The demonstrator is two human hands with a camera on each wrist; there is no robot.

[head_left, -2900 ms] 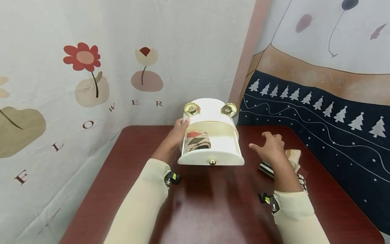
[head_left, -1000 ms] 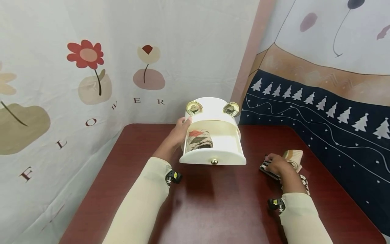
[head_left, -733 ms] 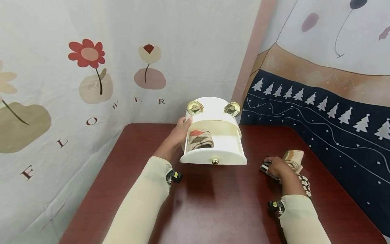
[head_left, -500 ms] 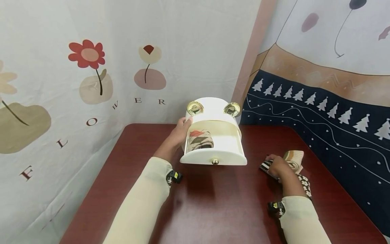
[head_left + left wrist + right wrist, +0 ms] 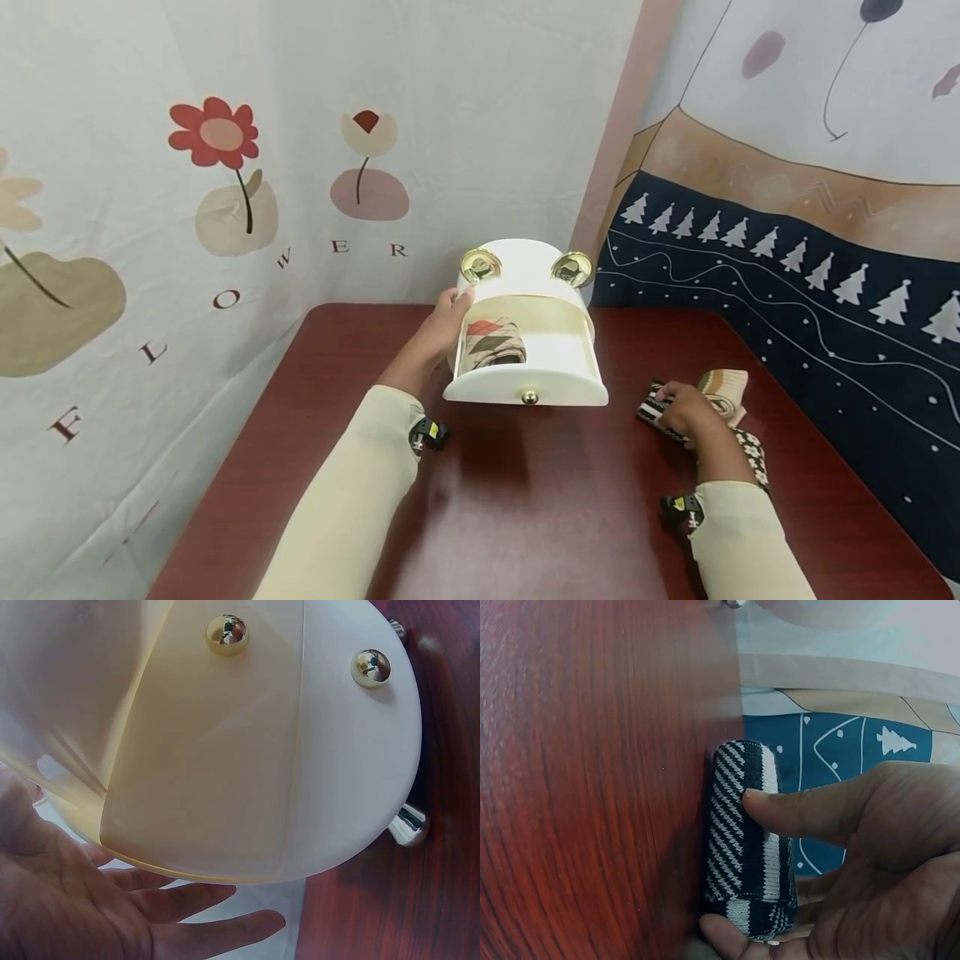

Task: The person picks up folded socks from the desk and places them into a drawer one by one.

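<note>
Black-and-white roll [image 5: 730,832]: on or just above the worktop [image 5: 585,517], toward its right edge; contact I cannot confirm.
Long axis: crosswise to the thumb.
Right hand [image 5: 687,409]: nearer, pinching the roll between thumb and fingers.
Left hand [image 5: 441,327]: fingers extended at the left side of the white drawer box [image 5: 517,265].

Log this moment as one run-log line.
left hand: touching white box | right hand: gripping black-and-white roll | open drawer: argyle roll inside | table: cream roll, flower-patterned roll
</note>
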